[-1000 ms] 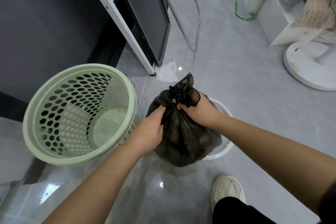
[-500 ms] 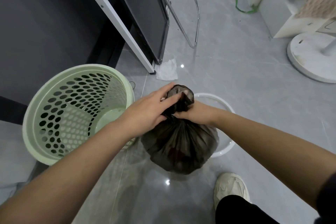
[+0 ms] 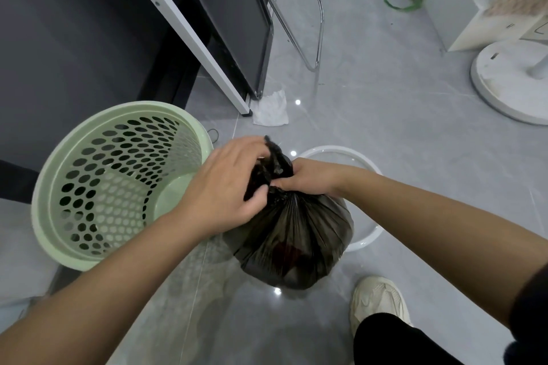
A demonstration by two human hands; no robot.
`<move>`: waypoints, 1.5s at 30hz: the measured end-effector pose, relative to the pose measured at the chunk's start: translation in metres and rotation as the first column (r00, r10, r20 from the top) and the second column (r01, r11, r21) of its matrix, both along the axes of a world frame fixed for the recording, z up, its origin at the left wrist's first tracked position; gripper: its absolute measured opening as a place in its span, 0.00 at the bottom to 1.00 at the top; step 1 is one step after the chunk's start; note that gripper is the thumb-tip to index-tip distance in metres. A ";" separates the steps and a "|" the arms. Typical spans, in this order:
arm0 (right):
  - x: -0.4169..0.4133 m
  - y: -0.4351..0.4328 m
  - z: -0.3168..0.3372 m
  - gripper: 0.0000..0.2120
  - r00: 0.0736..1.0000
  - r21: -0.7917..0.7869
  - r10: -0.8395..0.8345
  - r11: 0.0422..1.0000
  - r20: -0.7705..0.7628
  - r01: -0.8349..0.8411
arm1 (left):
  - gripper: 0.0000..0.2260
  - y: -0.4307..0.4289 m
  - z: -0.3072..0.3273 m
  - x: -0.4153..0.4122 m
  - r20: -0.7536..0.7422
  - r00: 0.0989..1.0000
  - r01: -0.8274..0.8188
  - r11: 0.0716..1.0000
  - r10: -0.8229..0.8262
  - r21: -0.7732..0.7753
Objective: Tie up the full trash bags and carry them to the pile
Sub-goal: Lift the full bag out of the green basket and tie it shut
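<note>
A full black trash bag (image 3: pixel 292 241) hangs just above the grey floor in the middle of the view, its top gathered into a twisted neck. My right hand (image 3: pixel 308 176) grips that neck from the right. My left hand (image 3: pixel 225 187) comes in from the left, thumb and fingers pinching the loose tail of plastic above the neck. The bag's mouth is hidden between my hands.
A pale green perforated basket (image 3: pixel 86 255) stands on the left with no liner in it. A white ring (image 3: pixel 367 237) lies on the floor behind the bag. A crumpled tissue (image 3: pixel 271 109), a chrome chair leg (image 3: pixel 318 24), a white round stand base (image 3: pixel 510 83) and my shoe (image 3: pixel 376 299) are nearby.
My left hand has left the bag's side and risen to the top, where it now pinches the tail. The bag has been lifted slightly and its neck is more tightly gathered.
</note>
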State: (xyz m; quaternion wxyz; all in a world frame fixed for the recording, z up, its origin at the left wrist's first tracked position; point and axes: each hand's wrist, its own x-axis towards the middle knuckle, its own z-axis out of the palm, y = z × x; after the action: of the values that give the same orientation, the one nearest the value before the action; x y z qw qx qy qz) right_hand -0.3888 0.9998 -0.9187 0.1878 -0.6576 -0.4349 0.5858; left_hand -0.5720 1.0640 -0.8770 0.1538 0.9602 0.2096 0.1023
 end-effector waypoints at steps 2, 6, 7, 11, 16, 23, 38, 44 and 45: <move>-0.006 0.002 0.003 0.17 0.999 0.013 0.030 0.999 0.014 -0.030 | 0.34 -0.001 -0.002 -0.001 -0.129 0.985 0.131 0.984 -0.115 0.121; -0.013 0.005 0.007 0.12 0.992 0.071 0.113 0.991 0.064 -0.118 | 0.33 0.004 -0.025 0.009 -0.383 0.920 0.163 0.968 -0.080 0.190; -0.012 0.005 0.008 0.09 0.986 0.049 0.136 0.989 0.093 -0.141 | 0.26 0.005 -0.030 0.010 -0.393 0.917 0.146 0.976 -0.072 0.161; -0.007 0.003 0.009 0.15 0.969 -0.016 0.193 0.981 0.157 -0.193 | 0.03 0.001 -0.031 0.008 -0.336 0.940 0.066 0.998 -0.057 0.014; 0.010 -0.007 0.016 0.14 0.975 0.096 0.220 0.970 0.019 -0.221 | 0.09 -0.004 -0.014 0.012 -0.356 0.923 -0.364 0.636 0.148 -0.680; 0.016 -0.015 0.003 0.08 0.992 0.070 0.045 0.997 -0.120 -0.037 | 0.15 -0.023 -0.020 0.012 -0.122 0.828 -0.073 -0.109 0.547 -0.991; 0.012 -0.010 0.009 0.12 0.970 -0.031 0.067 0.997 -0.236 -0.077 | 0.14 -0.012 -0.032 0.017 -0.126 0.979 -0.197 0.918 0.162 -0.345; 0.010 -0.010 0.011 0.13 0.980 0.107 0.196 0.975 0.022 -0.197 | 0.08 -0.010 -0.018 0.034 -0.492 0.743 -0.638 0.262 0.454 -0.724; 0.012 -0.010 0.010 0.14 0.986 0.110 0.166 0.980 -0.006 -0.165 | 0.10 -0.011 -0.017 0.029 -0.410 0.798 -0.578 0.368 0.442 -0.728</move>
State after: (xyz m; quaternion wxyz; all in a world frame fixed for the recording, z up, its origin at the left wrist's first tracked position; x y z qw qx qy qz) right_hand -0.3773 0.9893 -0.9089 0.1775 -0.6032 -0.5180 0.5799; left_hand -0.5428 1.0530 -0.8944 0.5303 0.6615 0.5290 -0.0360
